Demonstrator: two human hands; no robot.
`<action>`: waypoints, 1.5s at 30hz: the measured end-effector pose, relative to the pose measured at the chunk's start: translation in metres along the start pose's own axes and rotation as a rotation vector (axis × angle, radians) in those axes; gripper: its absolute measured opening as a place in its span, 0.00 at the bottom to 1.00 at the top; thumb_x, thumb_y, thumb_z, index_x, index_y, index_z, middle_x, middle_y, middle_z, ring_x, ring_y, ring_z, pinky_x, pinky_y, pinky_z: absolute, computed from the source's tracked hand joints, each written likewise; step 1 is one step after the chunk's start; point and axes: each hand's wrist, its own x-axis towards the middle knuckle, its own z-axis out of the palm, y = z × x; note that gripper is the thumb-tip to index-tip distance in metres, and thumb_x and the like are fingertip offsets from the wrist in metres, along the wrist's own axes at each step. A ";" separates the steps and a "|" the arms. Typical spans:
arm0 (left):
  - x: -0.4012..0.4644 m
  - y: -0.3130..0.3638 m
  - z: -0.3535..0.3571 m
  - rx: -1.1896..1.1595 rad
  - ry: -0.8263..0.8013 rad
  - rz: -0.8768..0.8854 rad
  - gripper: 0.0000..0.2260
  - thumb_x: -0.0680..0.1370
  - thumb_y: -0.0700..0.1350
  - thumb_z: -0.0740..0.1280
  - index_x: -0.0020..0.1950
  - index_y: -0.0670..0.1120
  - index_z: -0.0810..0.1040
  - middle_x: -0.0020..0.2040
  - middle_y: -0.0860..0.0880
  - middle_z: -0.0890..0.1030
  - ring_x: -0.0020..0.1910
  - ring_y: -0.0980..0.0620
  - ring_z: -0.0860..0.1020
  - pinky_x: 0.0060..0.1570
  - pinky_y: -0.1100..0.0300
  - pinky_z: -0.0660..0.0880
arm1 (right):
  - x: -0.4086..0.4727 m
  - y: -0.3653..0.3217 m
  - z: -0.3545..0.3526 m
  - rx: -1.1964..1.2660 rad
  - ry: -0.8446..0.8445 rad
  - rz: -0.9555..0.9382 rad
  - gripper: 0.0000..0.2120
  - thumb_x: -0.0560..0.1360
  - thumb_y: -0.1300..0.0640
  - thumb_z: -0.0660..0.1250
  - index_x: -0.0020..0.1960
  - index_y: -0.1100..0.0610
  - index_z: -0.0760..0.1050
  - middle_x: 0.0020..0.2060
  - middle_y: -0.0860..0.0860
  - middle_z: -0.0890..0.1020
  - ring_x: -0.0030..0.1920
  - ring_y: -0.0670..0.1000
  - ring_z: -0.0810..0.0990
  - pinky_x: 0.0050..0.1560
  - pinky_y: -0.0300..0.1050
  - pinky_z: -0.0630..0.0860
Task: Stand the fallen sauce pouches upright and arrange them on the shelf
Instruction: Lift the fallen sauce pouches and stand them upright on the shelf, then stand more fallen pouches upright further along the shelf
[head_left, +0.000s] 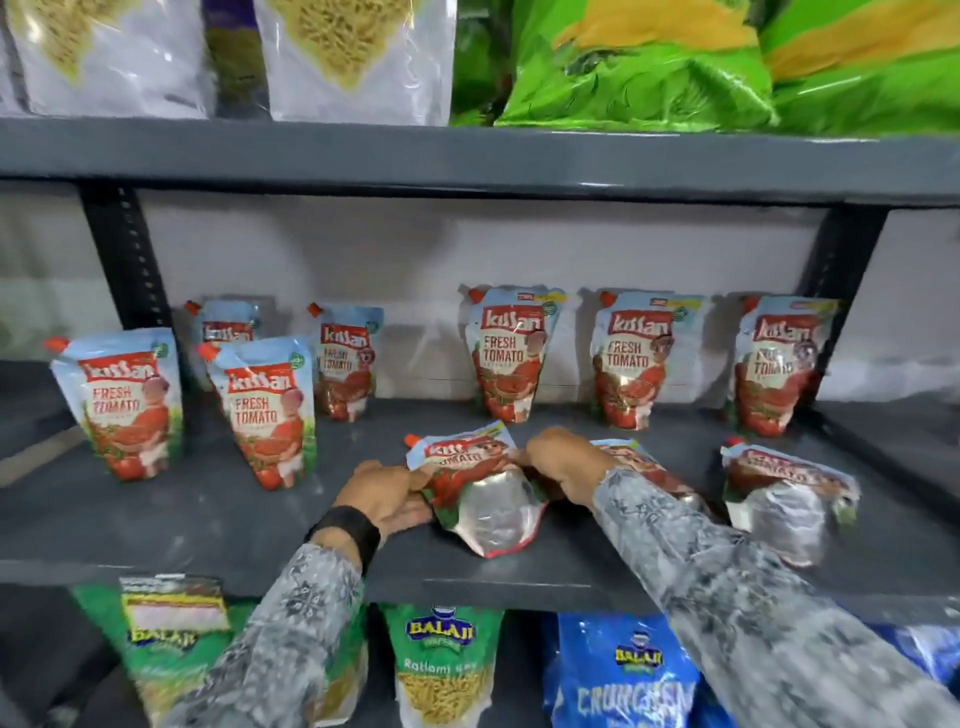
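Head view, shelf: we are looking down at a dark grey middle shelf (208, 519) of a metal rack, with a pale wall behind it.
Head view, left hand: our left hand (387, 496) is resting at the left edge of the fallen pouch (475, 488), fingers held close together and curling onto its side; a black wristband (347, 531) is sitting on the wrist above a grey patterned sleeve (291, 639).
Head view, right hand: our right hand (563, 462) is pressing on the pouch's right edge, fingers together and bent over it; the grip underneath is hidden, so we cannot tell how tightly it is closing.
Head view, fallen pouch: it is lying on its back near the shelf's front middle, its red cap pointing away to the left and its silvery base facing us.
Head view, other fallen pouches: a second fallen pouch (649, 467) is lying just beside our right hand, partly hidden by the arm; a third fallen pouch (784, 493) is lying further right.
Head view, standing pouches: three upright pouches (506, 353) are standing along the back right, two more at the back left, and two front-left pouches (267, 410) are standing nearer us.
Head view, upper shelf: white pasta bags (353, 57) and green bags (649, 67) are sitting above.
Head view, lower shelf: green snack packets (441, 670) and a blue packet (628, 675) are showing below.
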 end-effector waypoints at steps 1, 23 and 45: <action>-0.002 0.001 -0.001 -0.027 -0.007 -0.004 0.22 0.79 0.37 0.70 0.71 0.32 0.72 0.36 0.43 0.86 0.34 0.50 0.86 0.32 0.55 0.84 | 0.002 0.002 -0.001 0.108 -0.002 0.028 0.11 0.83 0.63 0.65 0.41 0.59 0.74 0.37 0.54 0.79 0.32 0.51 0.76 0.21 0.37 0.72; 0.015 0.030 0.001 -0.051 0.005 0.537 0.09 0.78 0.36 0.70 0.57 0.45 0.80 0.50 0.43 0.87 0.47 0.49 0.84 0.47 0.53 0.81 | -0.006 -0.010 0.017 0.697 0.332 -0.201 0.11 0.82 0.64 0.67 0.41 0.56 0.79 0.49 0.58 0.86 0.53 0.60 0.86 0.50 0.61 0.86; -0.060 -0.001 0.107 0.332 -0.267 0.214 0.16 0.78 0.53 0.70 0.59 0.44 0.80 0.43 0.46 0.81 0.37 0.49 0.81 0.44 0.52 0.84 | -0.043 0.055 -0.122 -0.326 0.369 -0.038 0.14 0.76 0.49 0.69 0.57 0.55 0.83 0.54 0.54 0.85 0.55 0.57 0.83 0.55 0.46 0.77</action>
